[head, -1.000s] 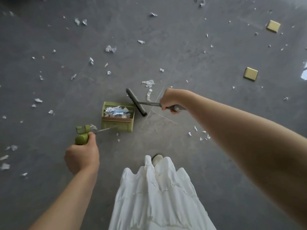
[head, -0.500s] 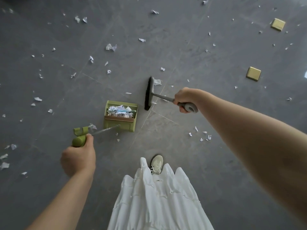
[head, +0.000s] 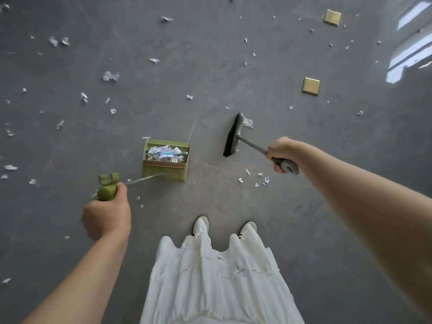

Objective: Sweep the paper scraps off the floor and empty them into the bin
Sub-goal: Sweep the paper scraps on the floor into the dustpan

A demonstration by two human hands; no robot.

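A green long-handled dustpan (head: pixel 164 173) stands on the grey floor, holding a heap of paper scraps (head: pixel 164 153). My left hand (head: pixel 106 215) grips the green top of its handle (head: pixel 106 192). My right hand (head: pixel 281 153) grips the grey handle of a broom (head: pixel 231 136), whose black bristle head hangs to the right of the pan, apart from it. One larger scrap (head: pixel 247 122) lies just behind the broom head. A small cluster of scraps (head: pixel 257 180) lies below my right hand. Many more scraps (head: pixel 111 76) are scattered over the floor on the left and at the back.
Two gold square floor plates (head: pixel 311 86) (head: pixel 332 17) sit at the right. My white skirt (head: pixel 210 277) and two white shoes (head: pixel 201 224) are at the bottom centre. Bright window reflections (head: pixel 409 50) fall on the floor at the far right. No bin is in view.
The broom has swung away from the dustpan to the right and turned more upright. My right hand moved right and down. The dustpan stayed put. A second shoe has come into view.
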